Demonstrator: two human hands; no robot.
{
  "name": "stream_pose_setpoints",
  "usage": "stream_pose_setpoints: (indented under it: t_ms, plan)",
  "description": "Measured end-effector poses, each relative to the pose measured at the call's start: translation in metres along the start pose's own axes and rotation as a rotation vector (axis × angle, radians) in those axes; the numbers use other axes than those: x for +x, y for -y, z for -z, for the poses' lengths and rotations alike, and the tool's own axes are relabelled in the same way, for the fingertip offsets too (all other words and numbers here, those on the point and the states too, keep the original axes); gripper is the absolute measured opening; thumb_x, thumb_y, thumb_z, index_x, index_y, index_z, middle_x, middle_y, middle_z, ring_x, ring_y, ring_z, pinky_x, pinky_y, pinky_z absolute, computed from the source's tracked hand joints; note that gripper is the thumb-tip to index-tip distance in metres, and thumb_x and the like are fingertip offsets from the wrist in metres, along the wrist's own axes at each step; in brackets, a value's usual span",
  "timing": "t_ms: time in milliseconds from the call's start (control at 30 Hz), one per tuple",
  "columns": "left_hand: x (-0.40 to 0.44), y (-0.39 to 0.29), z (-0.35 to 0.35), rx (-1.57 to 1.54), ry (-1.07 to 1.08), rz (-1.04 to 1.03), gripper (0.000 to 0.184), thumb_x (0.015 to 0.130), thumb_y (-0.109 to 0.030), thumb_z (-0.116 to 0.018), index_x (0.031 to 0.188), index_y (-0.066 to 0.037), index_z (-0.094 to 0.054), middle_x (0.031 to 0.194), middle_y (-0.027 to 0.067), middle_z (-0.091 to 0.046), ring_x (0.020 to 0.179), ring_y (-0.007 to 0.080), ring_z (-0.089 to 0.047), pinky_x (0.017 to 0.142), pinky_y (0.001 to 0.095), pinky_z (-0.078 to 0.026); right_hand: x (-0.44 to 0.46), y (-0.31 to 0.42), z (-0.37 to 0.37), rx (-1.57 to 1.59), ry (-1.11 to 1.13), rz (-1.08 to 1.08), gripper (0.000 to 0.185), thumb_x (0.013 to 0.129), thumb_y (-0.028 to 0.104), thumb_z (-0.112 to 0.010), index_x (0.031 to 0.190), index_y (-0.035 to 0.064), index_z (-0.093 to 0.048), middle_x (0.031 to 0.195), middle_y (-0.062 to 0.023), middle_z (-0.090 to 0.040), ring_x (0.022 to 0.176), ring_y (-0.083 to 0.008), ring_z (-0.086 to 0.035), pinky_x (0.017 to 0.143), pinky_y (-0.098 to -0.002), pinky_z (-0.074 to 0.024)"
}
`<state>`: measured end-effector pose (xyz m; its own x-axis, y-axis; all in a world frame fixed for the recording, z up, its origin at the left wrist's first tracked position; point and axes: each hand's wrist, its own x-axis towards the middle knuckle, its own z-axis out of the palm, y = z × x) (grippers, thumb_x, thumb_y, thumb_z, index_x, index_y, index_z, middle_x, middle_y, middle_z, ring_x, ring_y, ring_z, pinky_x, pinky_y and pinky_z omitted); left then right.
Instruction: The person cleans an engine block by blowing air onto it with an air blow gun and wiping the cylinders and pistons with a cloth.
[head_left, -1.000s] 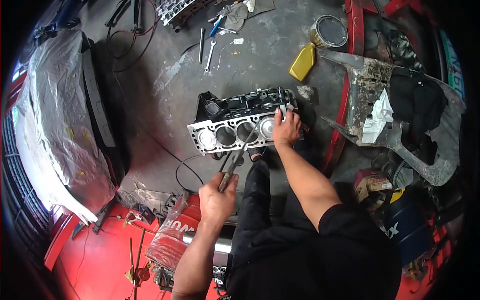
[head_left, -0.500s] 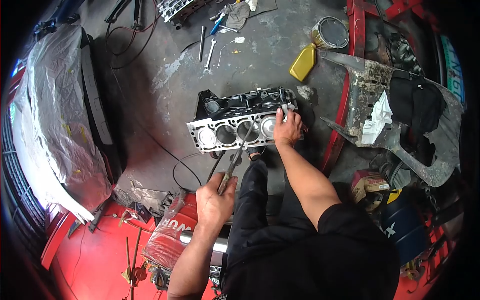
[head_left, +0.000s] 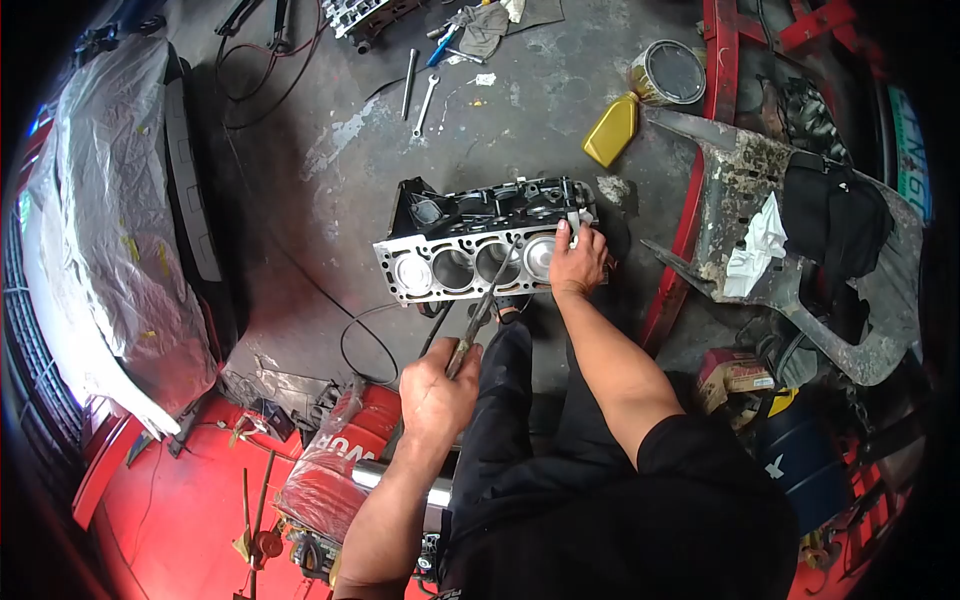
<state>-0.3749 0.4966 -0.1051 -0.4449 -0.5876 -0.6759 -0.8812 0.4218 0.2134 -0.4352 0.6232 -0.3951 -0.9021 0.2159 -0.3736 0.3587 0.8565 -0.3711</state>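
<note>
An engine block [head_left: 468, 238] rests on the floor in front of me, its pale machined face and row of round cylinder bores turned toward me. My left hand [head_left: 437, 388] is closed around a long, thin-tipped metal tool [head_left: 478, 318]. The tool's narrow end reaches over the block face beside the bores on the right; I cannot tell whether it touches. At the block's right end, my right hand [head_left: 580, 262] grips the upper edge beside the rightmost bore [head_left: 537, 258]. Something small and pale shows by its fingertips, too small to name.
Beyond the block lie a wrench [head_left: 426, 106], a metal bar [head_left: 409, 85] and a yellow bottle [head_left: 611, 131] near a can [head_left: 668, 72]. A thin black hose [head_left: 345, 345] curls on the floor. A red frame [head_left: 672, 262] stands right; a plastic-covered panel [head_left: 110, 220] lies left.
My left hand has shifted slightly right with the metal tool. My right hand stays on the block's end. The view has moved a little.
</note>
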Motion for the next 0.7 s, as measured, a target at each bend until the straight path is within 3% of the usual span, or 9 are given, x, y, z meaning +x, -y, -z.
stream_pose_setpoints:
  t_ms: [33,100,233,267,300,367,400,533,700]
  plan:
    - [0.006,0.000,-0.002,0.000,-0.002,0.005,0.023,0.087,-0.026,-0.071,0.092,-0.003,-0.068,0.075,0.0238,-0.066,0.075,0.0428,-0.067,0.067,0.0465,-0.053,0.001,0.001,0.002,-0.009,0.004,0.002,0.052,0.095,0.057,-0.051,0.123,0.0149,-0.061,0.123,-0.0097,-0.057,0.117,-0.0345,-0.054,0.093,-0.0487,-0.0485]
    - [0.015,0.004,-0.005,0.057,-0.035,-0.098,0.027,0.087,-0.026,-0.072,0.089,0.001,-0.067,0.063,0.0212,-0.059,0.057,0.0334,-0.059,0.059,0.0403,-0.047,-0.001,-0.002,0.002,-0.030,0.002,0.027,0.052,0.095,0.056,-0.051,0.124,0.0144,-0.061,0.124,-0.0096,-0.057,0.117,-0.0345,-0.053,0.092,-0.0489,-0.0486]
    - [0.019,0.002,-0.003,0.020,-0.002,-0.063,0.028,0.087,-0.027,-0.072,0.089,0.000,-0.066,0.066,0.0229,-0.060,0.059,0.0375,-0.058,0.060,0.0416,-0.047,0.002,-0.001,0.005,-0.040,0.006,0.008,0.051,0.094,0.056,-0.052,0.123,0.0147,-0.061,0.124,-0.0098,-0.057,0.117,-0.0342,-0.054,0.091,-0.0495,-0.0493]
    - [0.015,0.003,0.000,0.047,-0.003,-0.088,0.025,0.087,-0.024,-0.072,0.090,0.001,-0.067,0.066,0.0211,-0.060,0.056,0.0308,-0.058,0.060,0.0401,-0.047,0.000,0.000,0.005,-0.043,0.012,0.015,0.051,0.094,0.056,-0.052,0.123,0.0150,-0.061,0.124,-0.0097,-0.057,0.117,-0.0341,-0.054,0.091,-0.0497,-0.0495]
    - [0.012,0.007,0.002,0.043,-0.013,-0.094,0.025,0.087,-0.024,-0.072,0.090,0.001,-0.067,0.066,0.0211,-0.060,0.056,0.0308,-0.058,0.060,0.0401,-0.047,0.002,0.002,0.001,-0.036,0.004,0.022,0.051,0.094,0.056,-0.052,0.123,0.0150,-0.061,0.124,-0.0097,-0.057,0.117,-0.0341,-0.054,0.091,-0.0497,-0.0495]
    - [-0.011,0.026,0.008,-0.107,-0.006,-0.048,0.025,0.087,-0.023,-0.072,0.100,-0.002,-0.069,0.075,0.0229,-0.067,0.074,0.0421,-0.067,0.066,0.0453,-0.052,-0.003,-0.005,-0.004,-0.025,-0.029,0.027,0.050,0.094,0.055,-0.053,0.122,0.0152,-0.061,0.123,-0.0097,-0.057,0.116,-0.0341,-0.054,0.090,-0.0501,-0.0498]
    - [-0.019,0.033,0.010,-0.107,-0.004,-0.043,0.025,0.087,-0.023,-0.072,0.100,-0.002,-0.069,0.075,0.0229,-0.067,0.074,0.0421,-0.067,0.066,0.0453,-0.052,-0.004,-0.005,-0.005,-0.030,-0.033,0.026,0.050,0.094,0.055,-0.053,0.122,0.0151,-0.061,0.123,-0.0094,-0.057,0.116,-0.0341,-0.054,0.089,-0.0505,-0.0500]
    - [-0.032,0.055,0.020,-0.181,-0.088,0.138,0.024,0.089,-0.019,-0.072,0.103,0.000,-0.068,0.068,0.0190,-0.064,0.056,0.0291,-0.060,0.059,0.0356,-0.049,-0.003,-0.003,-0.001,-0.059,-0.003,0.021,0.052,0.094,0.057,-0.052,0.124,0.0156,-0.060,0.124,-0.0090,-0.057,0.117,-0.0337,-0.054,0.089,-0.0510,-0.0502]
    - [-0.017,0.058,0.016,-0.097,-0.097,0.098,0.023,0.089,-0.020,-0.072,0.100,0.000,-0.067,0.067,0.0201,-0.063,0.057,0.0306,-0.062,0.059,0.0369,-0.048,0.002,-0.005,-0.006,-0.058,-0.006,0.007,0.054,0.095,0.059,-0.048,0.125,0.0163,-0.060,0.125,-0.0085,-0.057,0.118,-0.0335,-0.053,0.088,-0.0516,-0.0501]
